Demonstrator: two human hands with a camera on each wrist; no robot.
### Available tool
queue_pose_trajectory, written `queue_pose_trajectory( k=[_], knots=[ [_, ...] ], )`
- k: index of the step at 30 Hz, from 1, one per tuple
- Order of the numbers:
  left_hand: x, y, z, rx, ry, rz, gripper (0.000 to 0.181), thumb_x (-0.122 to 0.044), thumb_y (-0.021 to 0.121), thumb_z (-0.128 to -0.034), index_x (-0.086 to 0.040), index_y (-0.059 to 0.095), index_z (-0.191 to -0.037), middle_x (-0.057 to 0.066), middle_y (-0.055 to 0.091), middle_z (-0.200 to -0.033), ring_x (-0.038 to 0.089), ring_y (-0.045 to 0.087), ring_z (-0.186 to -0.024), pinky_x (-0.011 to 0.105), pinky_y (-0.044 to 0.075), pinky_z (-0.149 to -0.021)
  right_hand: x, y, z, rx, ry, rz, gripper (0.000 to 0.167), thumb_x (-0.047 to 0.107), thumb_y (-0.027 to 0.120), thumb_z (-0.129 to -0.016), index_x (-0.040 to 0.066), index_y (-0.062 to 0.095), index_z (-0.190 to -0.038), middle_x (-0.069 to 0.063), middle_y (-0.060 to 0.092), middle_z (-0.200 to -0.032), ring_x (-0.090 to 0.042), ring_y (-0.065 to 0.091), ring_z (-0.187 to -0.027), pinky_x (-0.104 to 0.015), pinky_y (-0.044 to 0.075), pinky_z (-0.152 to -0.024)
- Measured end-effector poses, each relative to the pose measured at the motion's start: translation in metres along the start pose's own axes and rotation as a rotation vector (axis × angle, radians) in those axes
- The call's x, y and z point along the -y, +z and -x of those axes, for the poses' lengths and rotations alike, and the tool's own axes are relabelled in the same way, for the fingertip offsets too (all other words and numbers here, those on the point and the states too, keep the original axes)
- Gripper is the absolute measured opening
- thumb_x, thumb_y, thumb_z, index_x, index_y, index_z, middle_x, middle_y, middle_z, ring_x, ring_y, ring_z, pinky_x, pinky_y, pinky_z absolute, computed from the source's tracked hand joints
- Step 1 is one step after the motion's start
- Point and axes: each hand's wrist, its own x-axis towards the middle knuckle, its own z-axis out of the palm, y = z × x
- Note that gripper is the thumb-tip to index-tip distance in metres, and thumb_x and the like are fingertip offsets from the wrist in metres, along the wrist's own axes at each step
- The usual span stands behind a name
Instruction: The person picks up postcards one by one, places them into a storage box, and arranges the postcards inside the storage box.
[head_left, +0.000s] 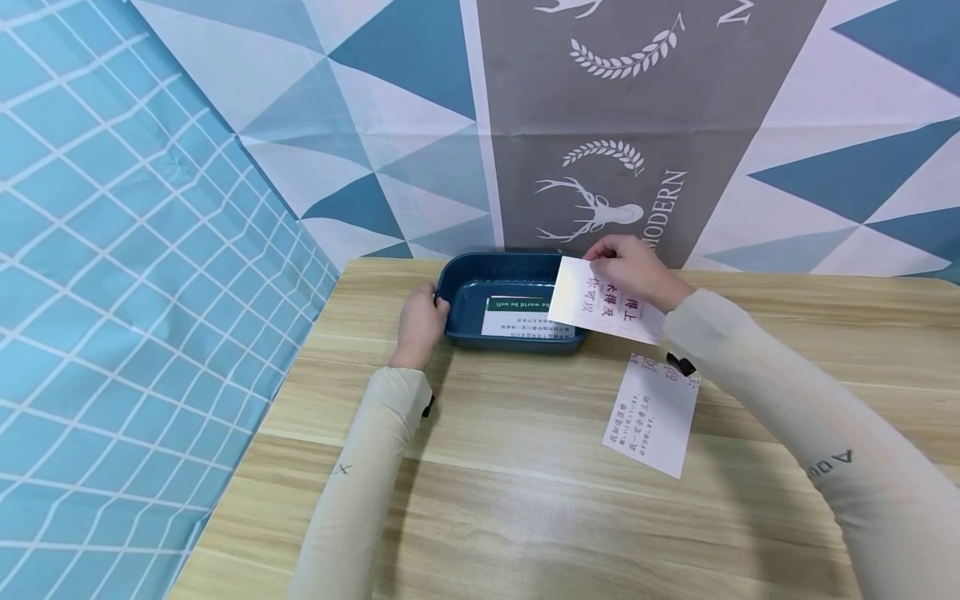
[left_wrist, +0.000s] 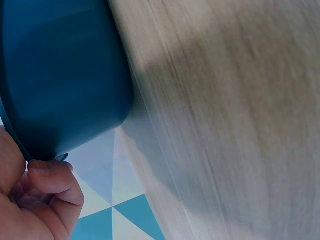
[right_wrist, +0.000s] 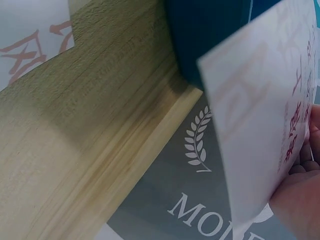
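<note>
A dark blue rectangular dish stands near the table's back edge. My left hand grips its left end; in the left wrist view the thumb and curled fingers pinch the rim there. Inside the dish lie cards, one with a green band and small print. Over the dish's right end, my right hand pinches a white card with red characters by its upper edge. This card is tilted in the right wrist view, and hides part of the dish.
Another white card with red and black writing lies on the wooden table, right of the dish and partly under the right sleeve. Behind the table hangs a patterned cloth; a blue checked cloth is at the left.
</note>
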Motion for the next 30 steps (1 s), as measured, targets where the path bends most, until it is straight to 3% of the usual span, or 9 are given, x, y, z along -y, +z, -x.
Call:
queue_pose_trajectory(
  k=[30],
  knots=[
    [0.001,0.001,0.000,-0.002,-0.002,0.029,0.026,-0.013,0.043,-0.0926,0.000,0.055,-0.111,0.016,0.059,-0.107,0.028,0.053,-0.092,0.039,0.047,-0.085,0.017,0.030,-0.025,0.044,-0.025,-0.031,0.026,0.015,0.045,-0.093,0.006,0.059,-0.112,-0.012,0.053,-0.108,-0.026,0.045,-0.096,-0.035,0.036,-0.086]
  ],
)
